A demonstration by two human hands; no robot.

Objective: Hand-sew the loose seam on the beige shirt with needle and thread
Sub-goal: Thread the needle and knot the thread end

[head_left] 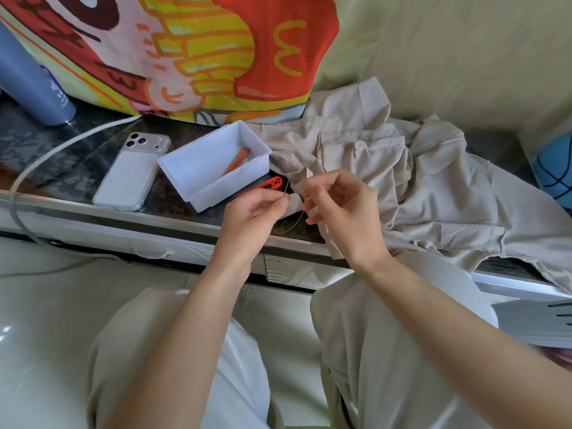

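Note:
The beige shirt (411, 181) lies crumpled on the right half of the dark table, one part hanging over the front edge. My left hand (253, 218) pinches the thin olive thread (286, 227) near its upper end, just left of a small fold of the shirt. My right hand (343, 212) has its fingers curled and pinches something fine beside that fold; the needle itself is too small to make out. The thread loops down between both hands onto the table edge.
A white plastic box (198, 181) holding an orange tool (236, 161) stands left of the hands, with red scissors (272, 184) beside it. A white phone (131, 173), a grey cable (46, 156) and a blue bottle (28, 82) lie further left. My knees are under the table edge.

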